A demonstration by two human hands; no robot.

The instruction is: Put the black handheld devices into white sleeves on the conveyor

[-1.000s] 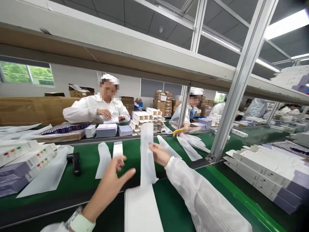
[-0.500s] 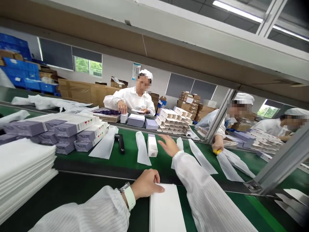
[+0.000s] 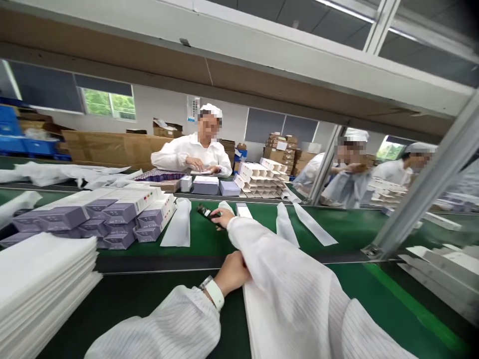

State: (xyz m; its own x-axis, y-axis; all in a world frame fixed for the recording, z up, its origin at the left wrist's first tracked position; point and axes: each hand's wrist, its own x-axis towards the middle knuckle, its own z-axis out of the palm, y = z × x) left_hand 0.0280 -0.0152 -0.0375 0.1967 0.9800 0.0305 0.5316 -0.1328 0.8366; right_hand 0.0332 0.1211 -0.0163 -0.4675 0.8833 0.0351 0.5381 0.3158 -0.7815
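Note:
My right hand [image 3: 223,218] reaches over the green conveyor belt [image 3: 209,241], its fingers closed round a small black handheld device [image 3: 204,211]. My left hand [image 3: 232,273] is curled at the far end of a narrow stack of white sheets [image 3: 254,319] in front of me; its fingertips are hidden behind my right sleeve. That sleeve also covers part of the stack. Beyond my right wrist lies a slim white box [image 3: 243,210], partly hidden. Thin white sleeves [image 3: 177,224] lie on the belt to both sides of my right hand.
Purple-and-white boxes [image 3: 118,214] are piled on the belt at left, above a tall stack of white sheets [image 3: 41,269]. A metal post [image 3: 422,184] slants up at right, and a shelf crosses overhead. Co-workers [image 3: 205,149] sit across the belt beside stacked open cartons [image 3: 258,182].
My right hand has moved left across the belt and taken hold of the black device. My left hand stays at the stack's end. The view has shifted, and the far-right co-worker's hands have risen.

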